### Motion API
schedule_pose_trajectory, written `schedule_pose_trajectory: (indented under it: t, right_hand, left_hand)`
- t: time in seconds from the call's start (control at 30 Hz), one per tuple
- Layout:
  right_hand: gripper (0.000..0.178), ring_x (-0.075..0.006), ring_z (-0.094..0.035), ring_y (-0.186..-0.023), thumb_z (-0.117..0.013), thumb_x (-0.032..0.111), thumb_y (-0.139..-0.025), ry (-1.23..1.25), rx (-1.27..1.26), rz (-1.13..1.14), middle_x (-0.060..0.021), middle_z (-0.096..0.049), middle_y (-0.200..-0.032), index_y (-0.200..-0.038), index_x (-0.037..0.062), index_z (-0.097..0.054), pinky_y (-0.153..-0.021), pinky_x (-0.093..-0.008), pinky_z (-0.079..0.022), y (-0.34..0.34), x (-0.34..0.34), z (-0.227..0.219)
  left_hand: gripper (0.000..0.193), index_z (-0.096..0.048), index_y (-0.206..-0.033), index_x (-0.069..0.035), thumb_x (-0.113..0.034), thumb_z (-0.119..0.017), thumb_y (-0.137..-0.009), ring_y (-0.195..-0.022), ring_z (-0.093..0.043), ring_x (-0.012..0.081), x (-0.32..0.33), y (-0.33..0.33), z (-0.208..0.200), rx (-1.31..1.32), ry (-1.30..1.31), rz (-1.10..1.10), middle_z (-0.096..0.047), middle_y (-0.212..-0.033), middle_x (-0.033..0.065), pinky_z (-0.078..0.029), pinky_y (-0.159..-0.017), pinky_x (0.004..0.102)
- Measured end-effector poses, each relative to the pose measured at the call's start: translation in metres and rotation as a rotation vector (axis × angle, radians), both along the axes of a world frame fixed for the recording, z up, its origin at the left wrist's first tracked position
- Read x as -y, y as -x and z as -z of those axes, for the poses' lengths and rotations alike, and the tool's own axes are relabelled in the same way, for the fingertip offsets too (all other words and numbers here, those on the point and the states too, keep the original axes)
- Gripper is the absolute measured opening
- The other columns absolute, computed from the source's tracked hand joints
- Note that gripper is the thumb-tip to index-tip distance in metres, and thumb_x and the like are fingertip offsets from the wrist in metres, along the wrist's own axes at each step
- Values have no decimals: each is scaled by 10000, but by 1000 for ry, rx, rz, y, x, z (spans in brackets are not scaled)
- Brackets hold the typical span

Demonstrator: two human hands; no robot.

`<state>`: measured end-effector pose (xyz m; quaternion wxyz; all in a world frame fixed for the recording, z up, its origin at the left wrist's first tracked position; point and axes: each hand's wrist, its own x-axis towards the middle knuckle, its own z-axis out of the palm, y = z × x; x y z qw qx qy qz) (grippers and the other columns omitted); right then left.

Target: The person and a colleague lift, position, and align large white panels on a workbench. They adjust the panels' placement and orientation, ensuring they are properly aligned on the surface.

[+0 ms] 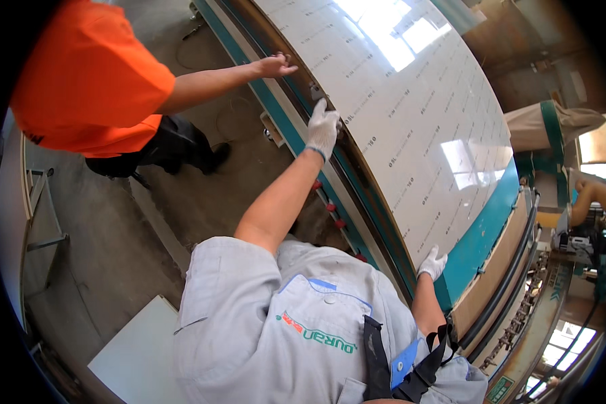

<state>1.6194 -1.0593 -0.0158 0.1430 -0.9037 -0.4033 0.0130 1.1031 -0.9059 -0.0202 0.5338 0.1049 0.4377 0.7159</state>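
A large glossy white panel point(411, 128), covered with printed film, lies on a teal machine bed point(481, 239). My left hand point(324, 131), in a white knit glove, is at the panel's left edge with its fingers bent around the rim. Near the panel's lower right corner rests my right hand point(433, 263), also gloved, its fingers apart and touching the surface. What lies beneath my left fingers is hidden.
A co-worker in an orange shirt point(94, 81) stands at the left, with a bare hand point(276, 66) by the panel's far left edge. A pale board point(138, 353) is at the lower left. Black hoses point(498, 303) and a chain point(515, 316) run along the machine's right side.
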Motion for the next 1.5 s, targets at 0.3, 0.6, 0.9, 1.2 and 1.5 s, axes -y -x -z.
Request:
schedule_pose_trajectory:
  t: [0.3, 0.6, 0.9, 1.2, 1.5]
  right_hand:
    - [889, -413, -470, -1419, -585, 590, -975, 4, -121, -8, -299, -452, -1552, -1542, -63, -382, -1186, -428, -371, 16, 6, -11]
    - [955, -428, -484, -1402, -619, 629, -946, 18, -143, 51, -312, -472, -1529, -1540, -77, -371, -1176, -434, -382, 9, 16, -6]
    - [849, -419, -578, -1307, -645, 578, -937, -131, -144, 134, -284, -598, -1413, -1487, -41, -458, -1098, -454, -447, 16, 18, -7]
    - [698, -410, -646, -1195, -647, 497, -948, -270, -218, 150, -254, -679, -1290, -1411, -13, -542, -1008, -455, -502, 27, 24, -2]
    - [649, -410, -676, -1133, -658, 489, -935, -267, -260, 199, -244, -704, -1230, -1383, 28, -574, -953, -475, -529, 25, 22, -9]
  left_hand:
    - [543, -378, -1382, -106, -63, -590, -884, -531, -594, 182, -70, 102, -48, -140, 180, 137, -631, -819, 96, -474, -458, 332]
    - [336, -553, -1224, -50, -201, -554, -924, -788, -624, 260, -47, 49, -10, -533, 81, 124, -639, -895, 140, -496, -701, 386]
    - [524, -643, -1317, -36, -325, -689, -884, -1355, -497, 411, 17, -50, -34, -1586, -161, 170, -581, -1399, 236, -342, -1179, 516]
    - [838, -426, -1544, 5, -528, -620, -926, -1548, -212, 460, 31, -57, -15, -1945, -151, 531, -336, -1631, 275, -65, -1271, 583]
    - [908, -357, -1579, 1, -556, -641, -921, -1562, -163, 474, 52, -60, -6, -1974, -159, 573, -265, -1664, 280, -62, -1266, 587]
